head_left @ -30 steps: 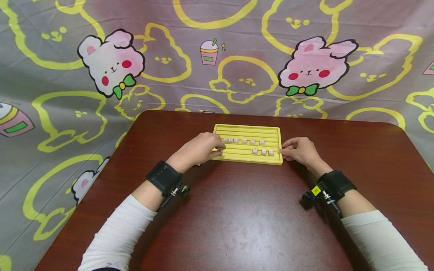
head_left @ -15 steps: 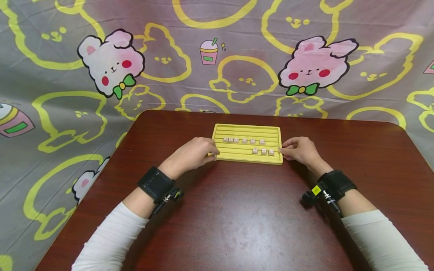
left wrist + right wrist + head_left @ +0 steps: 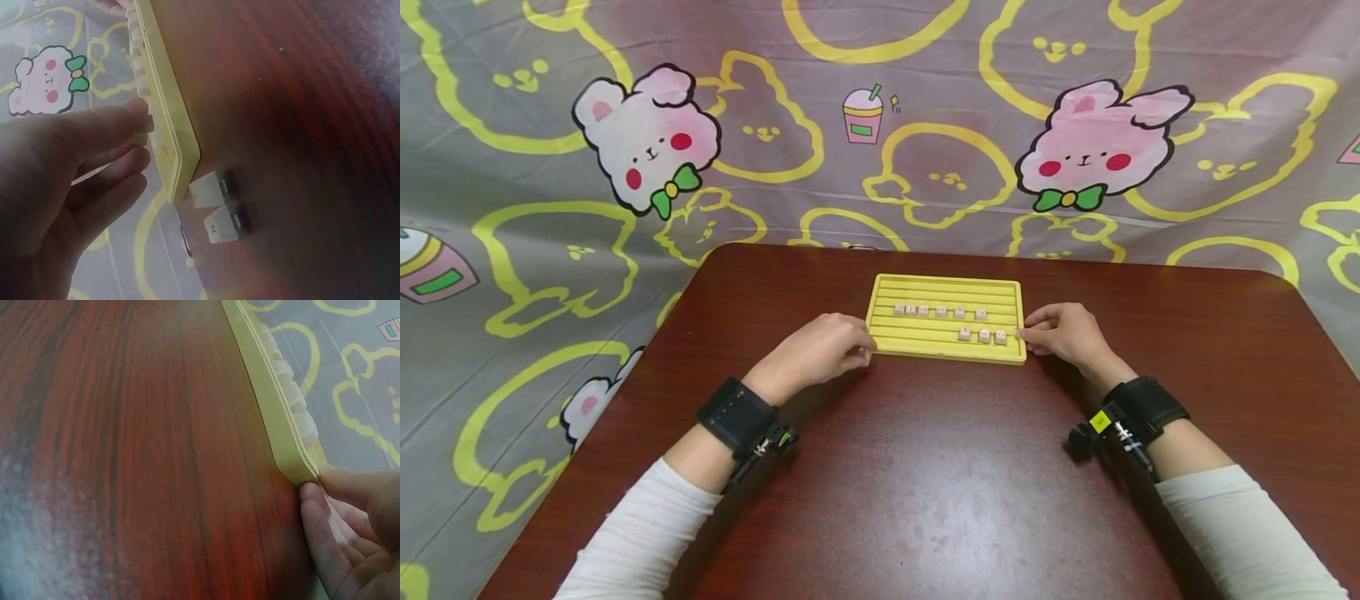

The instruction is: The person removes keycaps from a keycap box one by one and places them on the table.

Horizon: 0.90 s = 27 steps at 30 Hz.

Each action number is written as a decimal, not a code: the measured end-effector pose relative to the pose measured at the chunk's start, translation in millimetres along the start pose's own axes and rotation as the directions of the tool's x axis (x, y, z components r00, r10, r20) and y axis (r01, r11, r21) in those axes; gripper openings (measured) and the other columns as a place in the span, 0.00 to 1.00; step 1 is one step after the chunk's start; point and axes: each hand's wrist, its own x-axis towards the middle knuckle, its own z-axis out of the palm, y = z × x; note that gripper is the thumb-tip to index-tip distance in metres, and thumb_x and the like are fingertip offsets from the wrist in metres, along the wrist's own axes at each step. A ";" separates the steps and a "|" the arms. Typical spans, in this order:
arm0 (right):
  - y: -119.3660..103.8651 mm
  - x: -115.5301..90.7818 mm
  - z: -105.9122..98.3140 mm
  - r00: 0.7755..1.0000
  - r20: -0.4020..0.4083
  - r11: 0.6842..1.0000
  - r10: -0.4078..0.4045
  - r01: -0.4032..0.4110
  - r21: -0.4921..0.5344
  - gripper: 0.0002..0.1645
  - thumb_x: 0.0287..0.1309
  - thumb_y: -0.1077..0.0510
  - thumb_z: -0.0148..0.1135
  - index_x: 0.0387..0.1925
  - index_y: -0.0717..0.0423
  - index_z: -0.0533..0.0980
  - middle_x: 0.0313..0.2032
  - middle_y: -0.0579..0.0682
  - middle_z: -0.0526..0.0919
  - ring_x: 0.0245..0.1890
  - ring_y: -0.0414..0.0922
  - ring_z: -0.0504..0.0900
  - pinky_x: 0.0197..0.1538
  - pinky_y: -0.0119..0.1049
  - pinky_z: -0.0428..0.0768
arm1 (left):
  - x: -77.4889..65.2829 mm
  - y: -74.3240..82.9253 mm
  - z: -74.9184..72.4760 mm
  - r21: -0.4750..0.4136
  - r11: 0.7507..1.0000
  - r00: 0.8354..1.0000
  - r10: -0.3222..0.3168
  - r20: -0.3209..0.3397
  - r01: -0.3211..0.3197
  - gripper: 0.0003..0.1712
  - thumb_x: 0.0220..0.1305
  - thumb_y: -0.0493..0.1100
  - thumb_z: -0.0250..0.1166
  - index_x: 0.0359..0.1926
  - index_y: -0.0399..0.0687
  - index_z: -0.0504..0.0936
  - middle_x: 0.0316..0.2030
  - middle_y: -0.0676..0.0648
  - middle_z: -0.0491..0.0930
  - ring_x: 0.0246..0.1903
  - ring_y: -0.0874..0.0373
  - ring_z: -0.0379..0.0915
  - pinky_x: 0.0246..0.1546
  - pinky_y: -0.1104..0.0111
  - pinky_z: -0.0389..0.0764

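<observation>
A yellow ridged tray lies on the table, with two rows of small white keycaps on its ridges. Off its left front corner is my left hand; in the left wrist view its thumb and fingers pinch a small keycap. Two loose keycaps, one with a letter on its side, lie on the table just off the tray's corner, hidden by the hand in the head view. My right hand grips the tray's right edge between thumb and fingers, as the right wrist view shows.
The dark reddish wooden table extends in front of and around the tray. A patterned cloth hangs along its back and left sides. Each wrist wears a black strap with a small camera.
My left hand has drawn back left and toward me, from over the tray's left part to beside its front corner. The right hand and tray stay put.
</observation>
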 end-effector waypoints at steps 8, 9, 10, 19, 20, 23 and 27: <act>-0.1 0.1 0.2 1.000 -0.004 1.000 0.009 -0.009 -0.011 0.21 0.60 0.58 0.68 0.50 0.68 0.77 0.42 0.62 0.87 0.29 0.37 0.85 0.36 0.32 0.86 | -1.0 0.0 4.9 -0.023 0.999 0.999 -0.043 0.008 0.043 0.04 0.57 0.37 0.73 0.33 0.50 0.88 0.28 0.57 0.80 0.29 0.63 0.72 0.32 0.72 0.75; -0.3 0.2 0.2 1.000 -0.003 1.000 0.010 -0.010 -0.012 0.21 0.60 0.58 0.68 0.50 0.68 0.77 0.42 0.63 0.87 0.29 0.37 0.85 0.36 0.32 0.86 | -1.2 0.0 5.3 -0.023 0.999 0.999 -0.047 0.010 0.047 0.04 0.57 0.37 0.73 0.34 0.51 0.88 0.28 0.57 0.81 0.29 0.64 0.72 0.32 0.72 0.75; -0.6 0.2 0.3 1.000 -0.003 1.000 0.014 -0.014 -0.014 0.21 0.60 0.57 0.68 0.51 0.68 0.77 0.42 0.63 0.87 0.29 0.37 0.85 0.36 0.33 0.86 | -1.2 -0.1 5.6 -0.022 0.998 0.999 -0.051 0.012 0.051 0.04 0.58 0.37 0.73 0.34 0.51 0.88 0.28 0.57 0.81 0.29 0.64 0.72 0.32 0.72 0.75; -0.7 0.1 0.5 1.000 -0.006 1.000 0.019 -0.019 -0.020 0.22 0.60 0.57 0.68 0.51 0.68 0.77 0.43 0.63 0.87 0.29 0.38 0.85 0.36 0.32 0.86 | -1.0 -2.7 9.0 -0.012 0.998 0.998 -0.066 0.021 0.066 0.04 0.58 0.38 0.72 0.35 0.51 0.88 0.29 0.57 0.83 0.29 0.64 0.73 0.32 0.71 0.76; -0.7 -0.1 0.5 1.000 -0.007 1.000 0.020 -0.020 -0.020 0.22 0.60 0.57 0.68 0.51 0.68 0.77 0.43 0.63 0.87 0.29 0.37 0.85 0.35 0.32 0.86 | -0.9 -3.1 9.4 -0.010 0.998 0.998 -0.065 0.021 0.066 0.05 0.58 0.38 0.73 0.35 0.51 0.88 0.29 0.57 0.83 0.29 0.64 0.73 0.32 0.71 0.77; -0.4 0.2 0.7 1.000 -0.005 1.000 0.018 -0.018 -0.017 0.22 0.60 0.57 0.68 0.51 0.68 0.77 0.43 0.63 0.87 0.29 0.37 0.85 0.36 0.32 0.86 | -0.7 -4.4 10.6 -0.006 0.998 0.998 -0.057 0.015 0.057 0.04 0.57 0.38 0.73 0.34 0.51 0.88 0.29 0.56 0.83 0.29 0.64 0.73 0.33 0.71 0.77; -0.3 0.4 0.3 1.000 -0.003 1.000 0.019 -0.019 -0.013 0.22 0.60 0.57 0.68 0.51 0.68 0.77 0.43 0.63 0.86 0.30 0.38 0.85 0.36 0.32 0.86 | -0.6 -5.5 11.4 -0.005 0.999 0.999 -0.046 0.007 0.046 0.03 0.57 0.38 0.73 0.33 0.51 0.88 0.27 0.57 0.82 0.28 0.64 0.72 0.32 0.71 0.76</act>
